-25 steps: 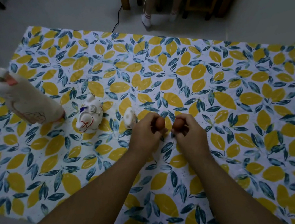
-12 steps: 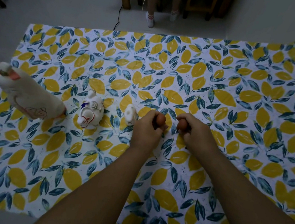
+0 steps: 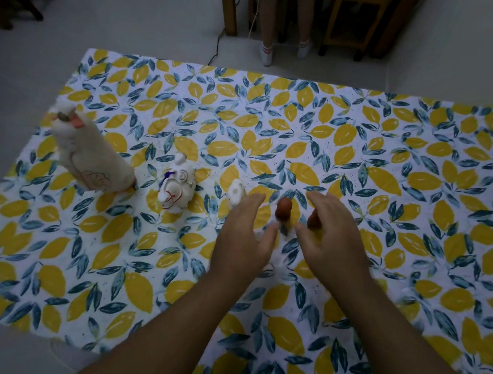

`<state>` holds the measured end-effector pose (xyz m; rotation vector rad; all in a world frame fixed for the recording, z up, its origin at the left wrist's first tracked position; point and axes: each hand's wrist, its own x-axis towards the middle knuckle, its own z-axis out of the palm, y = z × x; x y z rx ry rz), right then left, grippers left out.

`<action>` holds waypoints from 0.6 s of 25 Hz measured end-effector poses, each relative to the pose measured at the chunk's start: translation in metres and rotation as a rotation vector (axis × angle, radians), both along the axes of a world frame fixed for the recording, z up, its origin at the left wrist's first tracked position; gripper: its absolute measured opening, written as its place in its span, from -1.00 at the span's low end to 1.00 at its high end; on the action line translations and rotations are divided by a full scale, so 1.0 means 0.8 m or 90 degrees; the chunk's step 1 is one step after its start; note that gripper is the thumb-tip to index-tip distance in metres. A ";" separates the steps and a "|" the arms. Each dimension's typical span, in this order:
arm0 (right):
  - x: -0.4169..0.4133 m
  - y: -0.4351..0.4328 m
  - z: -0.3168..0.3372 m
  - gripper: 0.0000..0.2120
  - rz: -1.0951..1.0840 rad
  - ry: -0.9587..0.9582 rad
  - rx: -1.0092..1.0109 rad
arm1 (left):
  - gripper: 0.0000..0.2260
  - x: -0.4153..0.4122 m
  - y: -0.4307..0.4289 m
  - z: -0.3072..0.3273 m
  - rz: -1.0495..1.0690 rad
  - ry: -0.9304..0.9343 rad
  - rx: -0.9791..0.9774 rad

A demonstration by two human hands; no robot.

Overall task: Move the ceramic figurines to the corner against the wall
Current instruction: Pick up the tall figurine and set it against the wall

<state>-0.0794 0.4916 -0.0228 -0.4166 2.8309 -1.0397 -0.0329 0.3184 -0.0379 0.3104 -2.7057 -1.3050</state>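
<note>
A: Where are the figurines?
B: Two small brown figurines (image 3: 283, 209) stand mid-cloth on the leaf-print tablecloth (image 3: 366, 158), one half hidden. Left of them sit a tiny white one (image 3: 236, 194), a round white figurine (image 3: 176, 192) and a tall white figurine (image 3: 87, 155).
A: And the hands?
B: The left hand (image 3: 243, 242) and right hand (image 3: 330, 240) hover with fingers spread, holding nothing.

Person: left hand (image 3: 242, 245) and right hand (image 3: 336, 244) showing bare, forearms running sleeveless; wearing no rings, watch or gloves; dark garment showing at the waist.
</note>
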 end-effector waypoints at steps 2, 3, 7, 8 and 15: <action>0.016 -0.042 0.023 -0.46 0.073 0.028 0.021 | -0.52 0.030 -0.039 0.023 0.013 0.034 -0.070; 0.022 -0.068 0.032 -0.44 0.116 0.037 0.040 | -0.51 0.042 -0.063 0.033 0.024 0.036 -0.107; 0.032 -0.194 0.051 -0.39 0.261 0.083 0.126 | -0.47 0.076 -0.177 0.056 0.066 0.016 -0.205; 0.034 -0.225 0.054 -0.39 0.278 0.099 0.139 | -0.47 0.083 -0.207 0.058 0.086 0.009 -0.211; -0.003 -0.418 0.065 -0.15 0.238 -0.021 0.124 | -0.37 0.053 -0.388 0.058 0.179 -0.011 -0.102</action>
